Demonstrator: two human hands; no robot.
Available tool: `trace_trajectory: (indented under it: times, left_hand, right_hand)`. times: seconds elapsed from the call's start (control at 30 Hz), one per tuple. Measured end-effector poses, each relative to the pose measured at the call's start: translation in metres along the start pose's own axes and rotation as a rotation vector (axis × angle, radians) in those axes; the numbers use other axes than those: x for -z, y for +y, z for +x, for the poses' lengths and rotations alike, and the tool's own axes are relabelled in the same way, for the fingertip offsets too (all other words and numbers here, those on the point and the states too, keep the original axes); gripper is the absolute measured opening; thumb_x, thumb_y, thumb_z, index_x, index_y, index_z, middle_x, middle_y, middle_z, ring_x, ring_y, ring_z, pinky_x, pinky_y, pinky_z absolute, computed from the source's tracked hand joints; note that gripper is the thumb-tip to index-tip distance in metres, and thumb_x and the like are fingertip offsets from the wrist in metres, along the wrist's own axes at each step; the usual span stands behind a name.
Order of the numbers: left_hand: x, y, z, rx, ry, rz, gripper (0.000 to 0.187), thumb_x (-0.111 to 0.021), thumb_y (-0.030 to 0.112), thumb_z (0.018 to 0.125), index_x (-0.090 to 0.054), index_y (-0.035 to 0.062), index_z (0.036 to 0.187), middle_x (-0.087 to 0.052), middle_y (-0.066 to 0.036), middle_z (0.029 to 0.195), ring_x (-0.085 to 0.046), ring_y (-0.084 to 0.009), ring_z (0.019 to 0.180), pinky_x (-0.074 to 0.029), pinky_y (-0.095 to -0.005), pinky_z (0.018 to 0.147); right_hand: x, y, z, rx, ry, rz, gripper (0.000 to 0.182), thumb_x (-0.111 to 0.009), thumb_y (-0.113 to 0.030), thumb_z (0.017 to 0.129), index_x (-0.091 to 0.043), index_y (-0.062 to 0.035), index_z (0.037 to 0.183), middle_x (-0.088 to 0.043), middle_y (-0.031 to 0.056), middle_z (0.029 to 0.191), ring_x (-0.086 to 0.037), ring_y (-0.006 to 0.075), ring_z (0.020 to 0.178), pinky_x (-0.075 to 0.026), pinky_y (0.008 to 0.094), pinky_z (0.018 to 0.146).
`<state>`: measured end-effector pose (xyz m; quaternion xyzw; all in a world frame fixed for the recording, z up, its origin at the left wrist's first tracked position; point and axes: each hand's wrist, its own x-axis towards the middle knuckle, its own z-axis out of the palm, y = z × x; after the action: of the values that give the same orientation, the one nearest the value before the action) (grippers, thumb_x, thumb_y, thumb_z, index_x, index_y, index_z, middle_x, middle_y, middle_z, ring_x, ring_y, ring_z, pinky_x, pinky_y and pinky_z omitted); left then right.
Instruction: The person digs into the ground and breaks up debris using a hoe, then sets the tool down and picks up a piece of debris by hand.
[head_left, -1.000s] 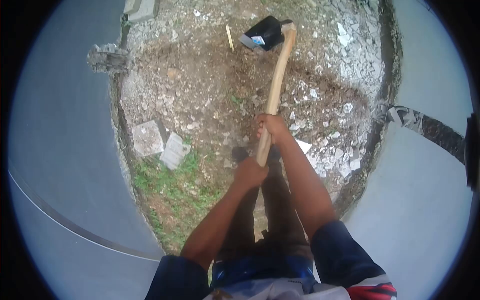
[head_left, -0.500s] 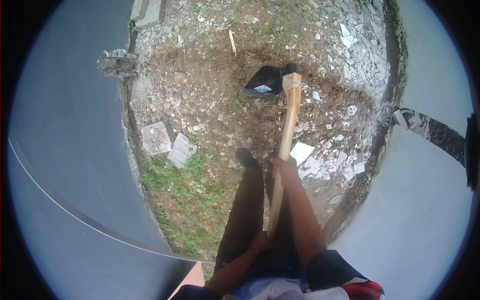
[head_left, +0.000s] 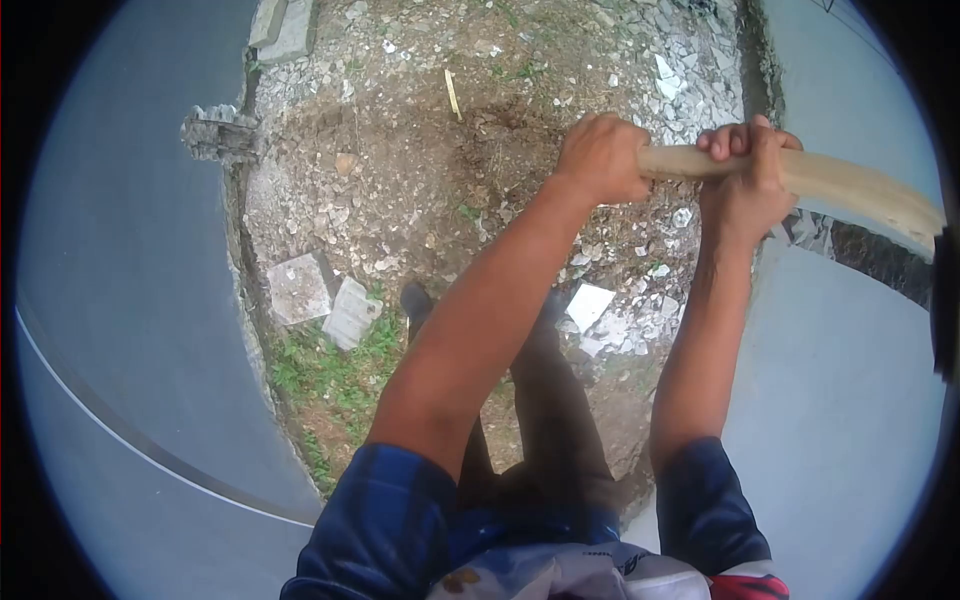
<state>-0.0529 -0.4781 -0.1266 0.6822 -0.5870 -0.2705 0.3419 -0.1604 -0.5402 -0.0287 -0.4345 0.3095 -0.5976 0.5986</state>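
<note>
I hold the hoe raised in front of me, its pale wooden handle [head_left: 865, 188] running sideways to the right edge of the view. My left hand [head_left: 605, 160] is wrapped round the handle's end. Further along, my right hand [head_left: 752, 182] grips the handle with its fingers curled over it. The hoe's blade is out of sight. Below the hands lies loose brown soil [head_left: 500, 150] mixed with stones, and my two legs stand on it.
Grey walls [head_left: 130, 250] rise on the left and right [head_left: 830, 380]. Broken white tile pieces [head_left: 590, 306] are scattered at right. Two concrete slabs [head_left: 300, 288] lie at left beside green weeds [head_left: 340, 375]. A broken masonry stub [head_left: 215, 133] juts from the left wall.
The hoe has swung up off the ground and over to the right, its blade leaving view. Both hands rose with it, and the right hand sits further from the left hand's end.
</note>
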Motion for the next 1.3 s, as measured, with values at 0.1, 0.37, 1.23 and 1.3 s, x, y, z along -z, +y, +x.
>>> trace_trajectory:
  times: [0.1, 0.37, 1.23, 1.3]
  left_hand:
    - [-0.02, -0.086, -0.062, 0.256, -0.158, 0.088, 0.016, -0.07, 0.019, 0.07, -0.072, 0.0103, 0.083, -0.069, -0.014, 0.09, -0.064, -0.0318, 0.094, -0.05, -0.0438, 0.087]
    - [-0.046, -0.045, -0.289, 1.045, -0.489, -0.199, 0.047, -0.069, 0.034, 0.079, -0.067, -0.0111, 0.091, -0.068, -0.025, 0.077, -0.071, -0.0361, 0.075, -0.054, -0.0423, 0.069]
    - [-0.113, -0.039, -0.208, 0.151, -0.107, -0.273, 0.012, -0.07, 0.012, 0.069, -0.063, 0.0057, 0.075, -0.063, -0.018, 0.075, -0.062, -0.0404, 0.074, -0.05, -0.0479, 0.068]
    - [-0.082, -0.042, -0.097, 0.008, -0.151, -0.198, 0.019, -0.069, 0.009, 0.063, -0.064, 0.009, 0.081, -0.066, -0.013, 0.083, -0.063, -0.0354, 0.085, -0.049, -0.0471, 0.081]
  right_hand:
    - [0.013, 0.114, -0.065, -0.172, 0.149, -0.08, 0.015, -0.05, 0.006, 0.088, -0.04, -0.003, 0.094, -0.051, 0.0086, 0.065, -0.052, 0.0182, 0.05, -0.052, 0.0344, 0.047]
    - [0.07, 0.201, -0.211, -1.475, 0.116, -0.334, 0.011, -0.065, -0.004, 0.08, -0.057, 0.0043, 0.082, -0.054, 0.0095, 0.063, -0.054, 0.0202, 0.043, -0.05, 0.037, 0.04]
    - [0.044, -0.008, -0.116, -0.221, 0.209, -0.307, 0.02, -0.065, 0.001, 0.089, -0.047, -0.0031, 0.098, -0.054, 0.0074, 0.066, -0.055, 0.0169, 0.055, -0.052, 0.0347, 0.055]
    - [0.037, 0.004, -0.071, -0.136, 0.196, -0.333, 0.019, -0.063, -0.002, 0.091, -0.044, -0.0041, 0.092, -0.052, 0.008, 0.065, -0.054, 0.0172, 0.055, -0.053, 0.0359, 0.055]
